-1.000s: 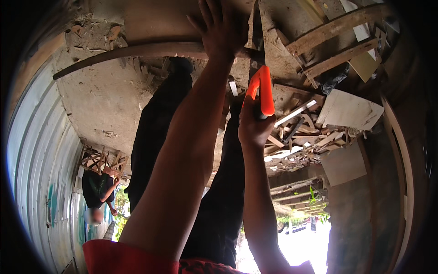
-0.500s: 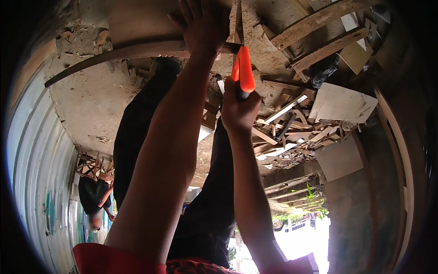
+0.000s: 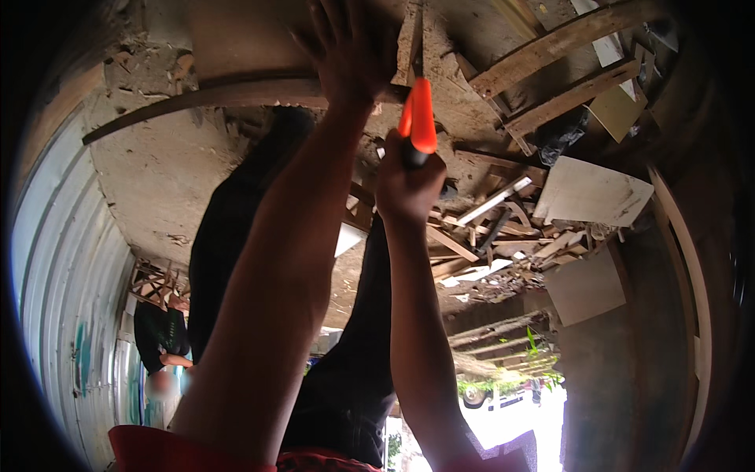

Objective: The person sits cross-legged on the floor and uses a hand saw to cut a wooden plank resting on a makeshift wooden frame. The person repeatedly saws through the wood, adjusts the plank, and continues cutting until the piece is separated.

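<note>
My right hand [image 3: 409,187] is closed around the orange and black handle [image 3: 422,118] of a handsaw. Its narrow blade [image 3: 418,43] points away from me, at the right end of a wooden board. Spread flat, my left hand [image 3: 354,55] presses on the board just left of the saw, fingers pointing away. The board's long brown edge [image 3: 204,96] runs left from under that hand and looks bent by the lens. How deep the blade sits in the wood cannot be made out.
Planks [image 3: 566,49] lie at the far right. Below them are a pale panel [image 3: 594,191] and a heap of wood scraps [image 3: 495,232]. A corrugated metal wall [image 3: 67,259] stands left, with another person [image 3: 161,334] nearby. My dark-trousered leg [image 3: 236,212] is beneath my left arm.
The saw and my right hand have shifted slightly forward relative to the board and a little left. My left hand stays pressed on the board. The other person's arm and head have moved.
</note>
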Available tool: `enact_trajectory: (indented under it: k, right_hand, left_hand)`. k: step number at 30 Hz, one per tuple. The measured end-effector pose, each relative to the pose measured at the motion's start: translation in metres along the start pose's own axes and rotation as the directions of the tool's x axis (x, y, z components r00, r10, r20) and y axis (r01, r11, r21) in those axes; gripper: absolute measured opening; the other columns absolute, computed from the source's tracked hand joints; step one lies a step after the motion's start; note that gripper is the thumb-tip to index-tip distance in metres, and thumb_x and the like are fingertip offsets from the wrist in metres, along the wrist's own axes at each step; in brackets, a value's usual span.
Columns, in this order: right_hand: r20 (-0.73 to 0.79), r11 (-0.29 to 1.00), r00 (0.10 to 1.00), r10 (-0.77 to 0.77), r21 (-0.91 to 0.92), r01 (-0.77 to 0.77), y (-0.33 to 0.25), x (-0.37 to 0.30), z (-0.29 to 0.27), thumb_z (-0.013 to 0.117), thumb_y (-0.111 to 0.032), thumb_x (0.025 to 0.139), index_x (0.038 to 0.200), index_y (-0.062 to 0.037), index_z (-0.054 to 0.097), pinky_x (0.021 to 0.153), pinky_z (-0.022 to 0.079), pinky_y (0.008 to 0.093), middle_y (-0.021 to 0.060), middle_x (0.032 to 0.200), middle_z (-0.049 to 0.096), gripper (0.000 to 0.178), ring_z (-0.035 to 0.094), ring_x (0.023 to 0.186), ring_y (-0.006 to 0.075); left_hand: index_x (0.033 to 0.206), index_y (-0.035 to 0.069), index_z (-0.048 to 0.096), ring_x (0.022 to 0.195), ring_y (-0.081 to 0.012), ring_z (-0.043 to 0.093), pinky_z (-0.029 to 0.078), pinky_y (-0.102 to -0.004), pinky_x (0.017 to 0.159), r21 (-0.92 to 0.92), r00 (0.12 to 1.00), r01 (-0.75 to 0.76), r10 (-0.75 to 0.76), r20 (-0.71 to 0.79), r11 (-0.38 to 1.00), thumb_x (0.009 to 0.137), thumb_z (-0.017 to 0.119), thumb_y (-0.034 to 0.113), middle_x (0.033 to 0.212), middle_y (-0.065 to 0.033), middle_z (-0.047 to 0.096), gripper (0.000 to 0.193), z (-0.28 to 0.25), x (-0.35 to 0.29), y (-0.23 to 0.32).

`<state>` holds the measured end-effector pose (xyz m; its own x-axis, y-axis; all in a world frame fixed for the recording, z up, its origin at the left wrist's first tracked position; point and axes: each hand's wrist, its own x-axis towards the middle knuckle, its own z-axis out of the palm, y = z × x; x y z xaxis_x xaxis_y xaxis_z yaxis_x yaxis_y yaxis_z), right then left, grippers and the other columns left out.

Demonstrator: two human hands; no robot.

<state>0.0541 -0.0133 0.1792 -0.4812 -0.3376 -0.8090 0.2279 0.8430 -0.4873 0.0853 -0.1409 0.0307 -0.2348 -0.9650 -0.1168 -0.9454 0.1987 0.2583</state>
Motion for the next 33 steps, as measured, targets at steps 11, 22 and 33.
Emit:
enact_trajectory:
  k: [11,22,33]
  right_hand:
    - [-0.057,0.975,0.974,-0.219,-0.042,0.217,0.022,-0.080,-0.020,0.066,-0.014,0.096,0.095,0.0045,0.063,0.065,0.039,0.0311,0.0044,0.079,0.053,0.019,0.048,0.077,0.0105]
    - [-0.051,0.992,0.992,-0.116,-0.059,0.113,0.010,-0.183,-0.043,0.068,-0.007,0.088,0.085,0.0037,0.065,0.057,0.049,0.0305,0.0088,0.067,0.063,0.011,0.062,0.062,0.0138]
    - [0.017,0.949,0.960,-0.278,-0.147,0.277,0.063,-0.157,0.002,0.074,-0.002,0.079,0.081,-0.0020,0.066,0.057,0.055,0.0344,0.0139,0.071,0.065,0.009,0.068,0.059,0.0262]
  left_hand:
    - [0.159,0.003,0.021,0.152,-0.0448,0.014,0.008,-0.0662,0.119,0.019,0.999,-0.005,0.006,-0.045,1.000,0.098,0.050,0.043,0.164,-0.0272,0.016,0.079,-0.002,0.018,-0.012]
    - [0.160,0.004,0.020,0.153,-0.0426,0.011,0.005,-0.0668,0.119,-0.007,1.000,0.019,-0.019,-0.008,1.000,0.092,0.051,0.045,0.165,-0.0260,0.014,0.085,0.002,0.012,-0.011]
    - [0.160,0.006,0.021,0.153,-0.0408,0.012,0.007,-0.0652,0.119,-0.013,0.998,-0.015,0.014,-0.060,1.000,0.096,0.051,0.040,0.165,-0.0239,0.014,0.078,0.007,0.019,-0.017]
